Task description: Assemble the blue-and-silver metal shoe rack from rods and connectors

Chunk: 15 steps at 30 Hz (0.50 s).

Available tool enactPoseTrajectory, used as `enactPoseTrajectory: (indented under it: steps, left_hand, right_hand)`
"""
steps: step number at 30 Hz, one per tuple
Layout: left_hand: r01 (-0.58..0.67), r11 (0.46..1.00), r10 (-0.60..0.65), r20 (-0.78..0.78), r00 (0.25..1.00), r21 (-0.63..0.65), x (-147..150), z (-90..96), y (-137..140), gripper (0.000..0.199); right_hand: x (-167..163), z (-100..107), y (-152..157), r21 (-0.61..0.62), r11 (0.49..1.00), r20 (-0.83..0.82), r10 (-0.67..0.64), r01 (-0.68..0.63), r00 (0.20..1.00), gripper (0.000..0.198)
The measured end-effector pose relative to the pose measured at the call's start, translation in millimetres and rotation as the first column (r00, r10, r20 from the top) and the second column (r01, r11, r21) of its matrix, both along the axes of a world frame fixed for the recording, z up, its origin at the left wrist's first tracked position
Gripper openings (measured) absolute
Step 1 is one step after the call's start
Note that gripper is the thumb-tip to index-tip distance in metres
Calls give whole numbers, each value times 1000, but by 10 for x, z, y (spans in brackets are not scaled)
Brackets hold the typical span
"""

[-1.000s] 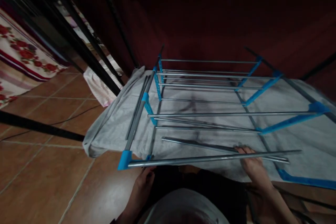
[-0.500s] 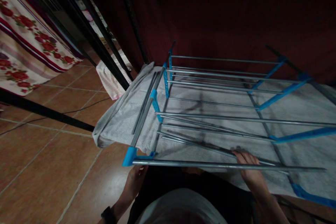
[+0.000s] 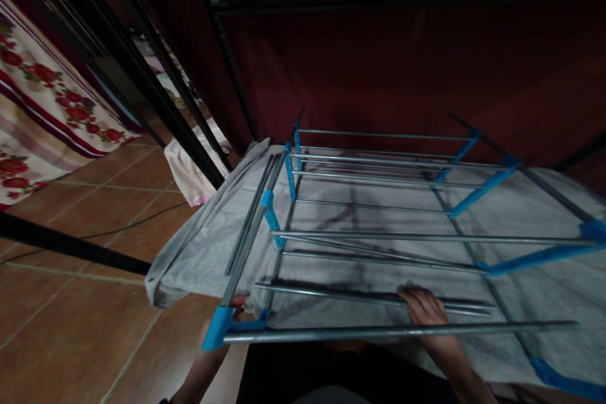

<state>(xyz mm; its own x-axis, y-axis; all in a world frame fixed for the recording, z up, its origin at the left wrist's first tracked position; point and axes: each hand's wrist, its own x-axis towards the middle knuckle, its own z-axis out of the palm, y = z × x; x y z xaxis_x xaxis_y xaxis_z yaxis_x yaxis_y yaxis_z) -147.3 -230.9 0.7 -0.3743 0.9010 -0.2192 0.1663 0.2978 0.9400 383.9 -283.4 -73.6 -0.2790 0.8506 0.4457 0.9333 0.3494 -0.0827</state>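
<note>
A loose grey metal rod (image 3: pixel 374 295) lies on a light grey cloth (image 3: pixel 199 252) inside a half-built rack of grey metal tubes and bright blue plastic joints (image 3: pixel 379 202), running left to right just behind the rack's nearest tube. The right hand (image 3: pixel 426 312) rests on this loose rod near its right half, fingers curled over it from the near side; the nearest rack tube (image 3: pixel 398 331) crosses in front of the hand, so how tightly the fingers close cannot be told. The rod's left end lies close to the front left corner of the rack, its right end reaches toward the right side rail.

The left hand (image 3: pixel 234 306) sits at the front left corner, just behind the blue plastic corner joint (image 3: pixel 216 328) and largely hidden by it; only a few fingertips show by the upright tube, so whether it grips the frame cannot be told. The forearm comes up from the bottom edge below that joint.

Beyond the loose rod, further cross tubes span the rack between blue side rails (image 3: pixel 483 189), stepping back toward a dark red wall (image 3: pixel 379 63). Two more grey rods (image 3: pixel 253 208) lie on the cloth beside the left rail, outside the frame. The cloth spreads under the whole rack and folds over at its near left corner onto a brown tiled floor (image 3: pixel 71 328). To the left stand black metal bars (image 3: pixel 142 95), a pink-and-white striped cloth (image 3: pixel 189 164) lies on the floor behind them, and a cream fabric with red flowers (image 3: pixel 42 113) fills the far left.
</note>
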Motion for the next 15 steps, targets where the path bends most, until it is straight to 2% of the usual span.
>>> enactPoseTrajectory:
  steps: [5,9,15]
  left_hand:
    - [23,998,-21,-35,999,62,3,13,195,49]
    - [33,996,-28,-67,997,83,42,-7,302,54]
    - [81,996,-79,-82,994,33,169,211,253,57]
  right_hand:
    - [-69,98,-52,7,1000,28,-30,30,999,44]
    - [-118,184,-174,14,994,26,-104,104,994,45]
    - [-138,222,-425,-51,983,18,-178,178,984,50]
